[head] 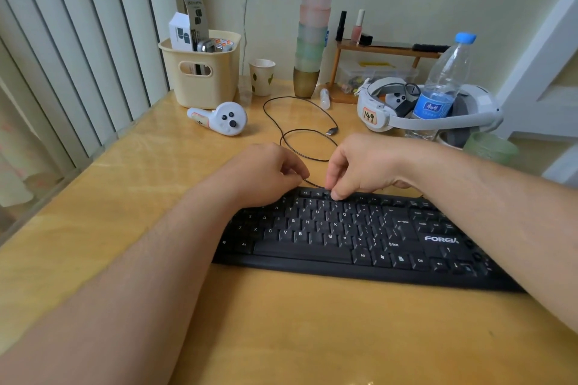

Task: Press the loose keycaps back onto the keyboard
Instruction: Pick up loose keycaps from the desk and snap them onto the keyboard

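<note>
Counted on the desk: one keyboard [359, 234], two hands [266, 172], one water bottle [444, 81], one basket [203, 72], one paper cup [262, 76], one white controller [223, 118], one headset [431, 122].

Matt black plastic keyboard [359, 237], glossy desk [281, 322]

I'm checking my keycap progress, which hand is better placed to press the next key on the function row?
Probably the right hand: its fingertips already touch the keyboard function row, while the left hand rests curled at the corner.

Both bare forearms reach forward and converge, the left hand [266, 170] loosely curled with thumb against fingertips, the right hand [362, 162] bent downward, fingertips [336, 195] pressing down.
</note>
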Demonstrator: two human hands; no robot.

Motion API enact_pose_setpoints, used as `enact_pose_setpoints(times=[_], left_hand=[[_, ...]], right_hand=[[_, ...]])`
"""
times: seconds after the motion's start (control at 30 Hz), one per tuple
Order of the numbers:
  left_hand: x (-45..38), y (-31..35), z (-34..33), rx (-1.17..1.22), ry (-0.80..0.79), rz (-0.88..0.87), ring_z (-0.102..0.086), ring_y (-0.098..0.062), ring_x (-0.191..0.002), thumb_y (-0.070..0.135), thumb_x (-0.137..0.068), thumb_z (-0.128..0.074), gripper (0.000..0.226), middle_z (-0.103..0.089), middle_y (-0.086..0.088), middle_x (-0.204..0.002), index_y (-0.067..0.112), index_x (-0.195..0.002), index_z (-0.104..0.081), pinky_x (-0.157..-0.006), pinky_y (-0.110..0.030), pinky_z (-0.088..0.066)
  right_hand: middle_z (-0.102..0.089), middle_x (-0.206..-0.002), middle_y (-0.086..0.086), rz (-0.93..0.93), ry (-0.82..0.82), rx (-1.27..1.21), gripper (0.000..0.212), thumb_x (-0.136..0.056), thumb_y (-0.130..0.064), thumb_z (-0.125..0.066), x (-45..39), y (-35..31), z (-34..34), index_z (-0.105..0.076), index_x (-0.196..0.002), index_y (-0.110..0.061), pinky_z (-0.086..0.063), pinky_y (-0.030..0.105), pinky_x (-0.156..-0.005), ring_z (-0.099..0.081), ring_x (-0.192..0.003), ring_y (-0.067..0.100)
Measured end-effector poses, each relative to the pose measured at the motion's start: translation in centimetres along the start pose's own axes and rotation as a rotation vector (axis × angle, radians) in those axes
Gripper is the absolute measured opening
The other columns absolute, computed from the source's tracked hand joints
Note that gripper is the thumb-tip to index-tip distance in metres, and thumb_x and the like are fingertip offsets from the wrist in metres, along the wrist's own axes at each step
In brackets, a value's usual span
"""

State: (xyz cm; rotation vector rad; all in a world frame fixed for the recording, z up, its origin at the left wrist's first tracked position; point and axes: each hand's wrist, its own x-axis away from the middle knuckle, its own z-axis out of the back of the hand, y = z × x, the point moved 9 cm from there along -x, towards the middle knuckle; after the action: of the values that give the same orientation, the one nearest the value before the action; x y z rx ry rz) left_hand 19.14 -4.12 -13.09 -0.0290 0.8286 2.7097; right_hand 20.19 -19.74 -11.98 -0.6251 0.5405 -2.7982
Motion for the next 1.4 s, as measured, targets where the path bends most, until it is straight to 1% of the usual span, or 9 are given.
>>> enact_pose_setpoints(times=[0.17, 0.3, 0.5, 0.67, 0.77, 0.87, 1.07, 1.23, 1.4], left_hand=[[0.1, 1.4, -0.3, -0.008, 0.012, -0.052, -0.065, -0.002, -0.092, 0.031, -0.096, -0.064, 0.019, -0.067, 0.020, -0.087, 0.039, -0.106, -0.077, -0.073, -0.014, -0.046], [0.2, 1.7, -0.4, -0.024, 0.012, -0.060, -0.065, -0.005, -0.095, 0.031, -0.096, -0.064, 0.019, -0.067, 0.020, -0.089, 0.039, -0.107, -0.077, -0.078, -0.022, -0.047], [0.2, 1.6, -0.1, -0.027, 0.043, -0.062, -0.065, -0.006, -0.095, 0.031, -0.096, -0.064, 0.019, -0.061, 0.025, -0.081, 0.039, -0.108, -0.076, -0.072, -0.018, -0.044], [0.4, 1.8, -0.1, -0.039, 0.054, -0.065, -0.066, -0.008, -0.098, 0.028, -0.096, -0.063, 0.021, -0.069, 0.016, -0.091, 0.036, -0.109, -0.077, -0.079, -0.024, -0.047], [0.4, 1.7, 0.0, -0.038, 0.059, -0.064, -0.067, -0.009, -0.098, 0.028, -0.096, -0.063, 0.020, -0.072, 0.014, -0.095, 0.037, -0.107, -0.077, -0.082, -0.025, -0.049], [0.3, 1.7, -0.1, -0.039, 0.054, -0.064, -0.066, -0.007, -0.097, 0.028, -0.096, -0.064, 0.020, -0.069, 0.017, -0.091, 0.036, -0.108, -0.077, -0.081, -0.023, -0.047], [0.3, 1.8, -0.1, -0.054, 0.061, -0.062, -0.065, -0.007, -0.096, 0.028, -0.096, -0.063, 0.021, -0.068, 0.016, -0.091, 0.038, -0.108, -0.077, -0.079, -0.025, -0.047], [0.2, 1.8, -0.2, -0.062, 0.055, -0.056, -0.066, -0.009, -0.097, 0.029, -0.095, -0.063, 0.021, -0.073, 0.013, -0.098, 0.039, -0.109, -0.076, -0.081, -0.025, -0.048], [0.2, 1.8, -0.3, -0.070, 0.052, -0.059, -0.066, -0.008, -0.096, 0.030, -0.095, -0.064, 0.020, -0.069, 0.016, -0.093, 0.040, -0.108, -0.076, -0.078, -0.023, -0.044]], right_hand=[[-0.065, -0.071, 0.008, 0.047, 0.025, 0.066, 0.009, -0.081, -0.020, -0.085, -0.5, -0.5, -0.2, -0.080, -0.084, -0.026, -0.037, 0.025, -0.048, -0.045, -0.055, 0.020], [-0.066, -0.075, 0.012, 0.035, 0.001, 0.026, 0.009, -0.081, -0.017, -0.085, -0.8, -0.5, -0.5, -0.079, -0.081, -0.023, -0.037, 0.033, -0.057, -0.045, -0.065, 0.026], [-0.075, -0.087, 0.018, 0.027, -0.010, 0.099, 0.008, -0.081, -0.019, -0.084, -1.1, -1.1, -0.6, -0.078, -0.080, -0.023, -0.045, 0.036, -0.065, -0.055, -0.072, 0.028], [-0.063, -0.076, 0.001, -0.003, -0.012, 0.207, 0.006, -0.089, -0.017, -0.080, 0.2, -2.5, -0.3, -0.077, -0.093, -0.018, -0.049, 0.025, -0.049, -0.055, -0.062, 0.016], [-0.069, -0.093, 0.005, -0.048, -0.027, 0.138, 0.005, -0.092, -0.012, -0.076, 0.3, -2.1, -0.4, -0.077, -0.094, -0.016, -0.063, 0.039, -0.074, -0.063, -0.082, 0.017], [-0.070, -0.098, 0.005, -0.085, -0.012, 0.090, 0.008, -0.095, -0.009, -0.071, 0.2, -1.7, -0.5, -0.077, -0.093, -0.015, -0.061, 0.047, -0.086, -0.064, -0.090, 0.017], [-0.072, -0.095, 0.007, -0.083, 0.025, 0.109, 0.005, -0.091, -0.011, -0.077, -0.3, -1.9, -0.3, -0.076, -0.090, -0.016, -0.063, 0.044, -0.082, -0.068, -0.090, 0.020], [-0.069, -0.094, 0.004, -0.067, 0.042, 0.297, 0.010, -0.091, -0.022, -0.079, -0.6, -2.5, -0.5, -0.072, -0.097, -0.019, -0.063, 0.042, -0.083, -0.068, -0.090, 0.023], [-0.072, -0.097, 0.013, -0.107, -0.030, 0.078, 0.007, -0.093, -0.009, -0.075, -0.9, -1.3, -0.5, -0.070, -0.090, -0.013, -0.063, 0.048, -0.083, -0.066, -0.085, 0.022]])
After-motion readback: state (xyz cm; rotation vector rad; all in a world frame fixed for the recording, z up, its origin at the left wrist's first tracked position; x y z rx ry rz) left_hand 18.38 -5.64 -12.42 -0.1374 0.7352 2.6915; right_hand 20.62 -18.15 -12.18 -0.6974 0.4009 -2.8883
